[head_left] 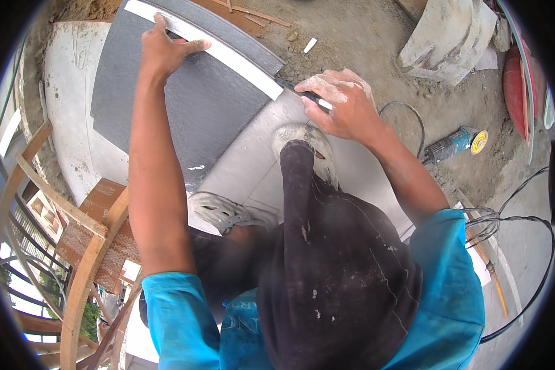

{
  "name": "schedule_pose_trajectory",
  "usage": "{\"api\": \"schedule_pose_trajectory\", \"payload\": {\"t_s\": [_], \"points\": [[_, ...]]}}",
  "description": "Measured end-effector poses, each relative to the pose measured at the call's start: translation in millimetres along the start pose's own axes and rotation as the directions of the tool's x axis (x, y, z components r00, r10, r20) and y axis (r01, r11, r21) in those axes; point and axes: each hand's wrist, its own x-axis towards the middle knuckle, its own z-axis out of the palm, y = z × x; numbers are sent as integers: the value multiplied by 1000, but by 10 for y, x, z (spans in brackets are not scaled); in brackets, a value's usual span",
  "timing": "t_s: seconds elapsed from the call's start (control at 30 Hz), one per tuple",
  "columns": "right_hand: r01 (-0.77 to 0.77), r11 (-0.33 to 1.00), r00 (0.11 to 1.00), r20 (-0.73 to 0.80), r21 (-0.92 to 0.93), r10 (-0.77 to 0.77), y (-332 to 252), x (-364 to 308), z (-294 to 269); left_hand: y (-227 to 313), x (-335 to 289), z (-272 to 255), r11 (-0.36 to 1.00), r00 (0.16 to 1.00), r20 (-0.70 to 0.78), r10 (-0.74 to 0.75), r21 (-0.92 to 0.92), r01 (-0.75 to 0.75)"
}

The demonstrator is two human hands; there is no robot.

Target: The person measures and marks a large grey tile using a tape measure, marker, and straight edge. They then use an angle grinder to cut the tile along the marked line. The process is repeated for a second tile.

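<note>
At eleven o'clock, we saw the left hand [165,52], spread, on a white strip [242,65]; at one, the right hand [346,102] grasped a pen [324,104]; at six, shirt lettering [239,322] showed.

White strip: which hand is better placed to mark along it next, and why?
Probably the right hand: it holds a pen-like tool near the lower end of the white strip, while the left hand touches the strip farther up.

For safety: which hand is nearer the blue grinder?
Right. The right hand is left of the grinder; the left hand is much farther left, on the white strip.
</note>
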Motion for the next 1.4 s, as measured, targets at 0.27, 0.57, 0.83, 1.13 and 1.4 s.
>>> {"api": "schedule_pose_trajectory", "payload": {"t_s": [0.27, 0.57, 0.83, 1.13, 1.4], "points": [[-52, 998, 998, -21, -39, 51, -60, -164, -184, 57, -71, -8, 998, 998, -48, 41, -36, -43], [-146, 982, 960, -222, 118, 169, -79, -84, -166, 185, -147, 136, 956, 967, -172, -189, -259, 140], [-206, 943, 933, -237, 263, 270, -191, 64, -188, 230, -48, -83, 907, 935, -198, -293, -367, 207], [-200, 939, 935, -234, 278, 268, -233, 262, -136, 54, 296, -244, 931, 926, -236, -294, -288, 222], [-193, 939, 937, -231, 286, 263, -235, 355, -118, 13, 380, -195, 946, 924, -268, -271, -251, 205]]}}
